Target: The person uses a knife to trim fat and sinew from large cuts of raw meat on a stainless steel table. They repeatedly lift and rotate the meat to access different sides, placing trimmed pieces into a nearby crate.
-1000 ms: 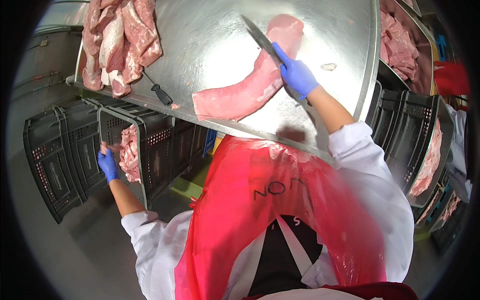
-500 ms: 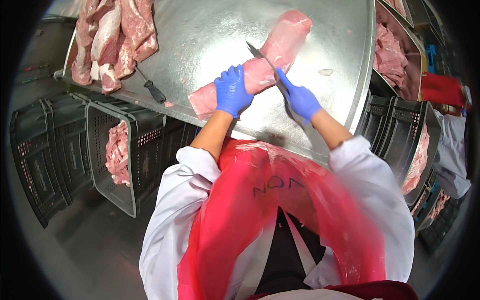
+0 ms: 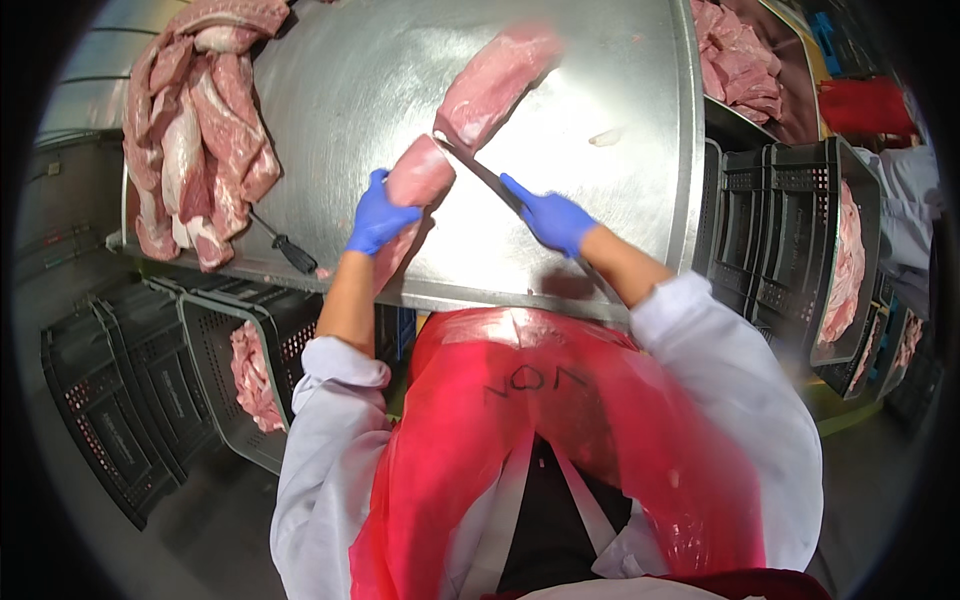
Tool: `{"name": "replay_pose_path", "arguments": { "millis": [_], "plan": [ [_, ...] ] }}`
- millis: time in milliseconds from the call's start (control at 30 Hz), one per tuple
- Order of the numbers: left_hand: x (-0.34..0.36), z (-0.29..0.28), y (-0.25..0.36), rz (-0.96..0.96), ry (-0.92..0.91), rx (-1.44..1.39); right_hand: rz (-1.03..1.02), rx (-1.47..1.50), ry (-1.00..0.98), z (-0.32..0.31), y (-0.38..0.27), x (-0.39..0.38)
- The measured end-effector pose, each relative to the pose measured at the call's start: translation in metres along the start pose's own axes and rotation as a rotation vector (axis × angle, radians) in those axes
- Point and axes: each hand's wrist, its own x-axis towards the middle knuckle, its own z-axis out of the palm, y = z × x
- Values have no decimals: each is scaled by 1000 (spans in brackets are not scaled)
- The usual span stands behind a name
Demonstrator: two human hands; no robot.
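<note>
Metal table [image 3: 340, 110] bears pink meat [image 3: 422, 172]; dark crates [image 3: 770, 235] flank it.

From here I see dark handwritten letters [image 3: 524, 388] on the apron [image 3: 440, 430]; on the left crates [image 3: 160, 365] is small print [image 3: 177, 393], which I cannot read.

Open lane on steel table [image 3: 335, 110] between meat pile [image 3: 200, 140] and far meat piece [image 3: 490, 88]; near piece [image 3: 420, 172], left hand [image 3: 378, 217] and knife [image 3: 482, 174] slanting from right hand [image 3: 556, 222] obstruct near-side approach.

Dark perforated crates [image 3: 160, 395] at left, black-handled rod [image 3: 294, 254], stacked crates [image 3: 738, 220] at right, red material [image 3: 868, 107] beyond
</note>
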Motion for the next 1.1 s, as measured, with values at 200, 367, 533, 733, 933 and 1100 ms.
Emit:
{"name": "replay_pose_path", "arguments": {
  "millis": [200, 367, 533, 733, 933, 1100],
  "plan": [
    [5, -29, 31, -105, -258, -1115, -200, 162, 255, 50, 142, -97],
    [79, -7, 326, 229, -316, -1030, -84, 632, 453, 43, 158, -133],
    [194, 70, 277, 479, 282, 242, -24, 718, 545, 19, 158, -161],
    [169, 76, 183, 136, 69, 488, 160, 564, 749, 80, 198, -198],
    [124, 53, 106, 50, -419, -803, 274, 860, 638, 93, 187, -220],
    [124, 96, 310, 231, -497, -915, 42, 588, 813, 83, 193, -192]
  ]
}}
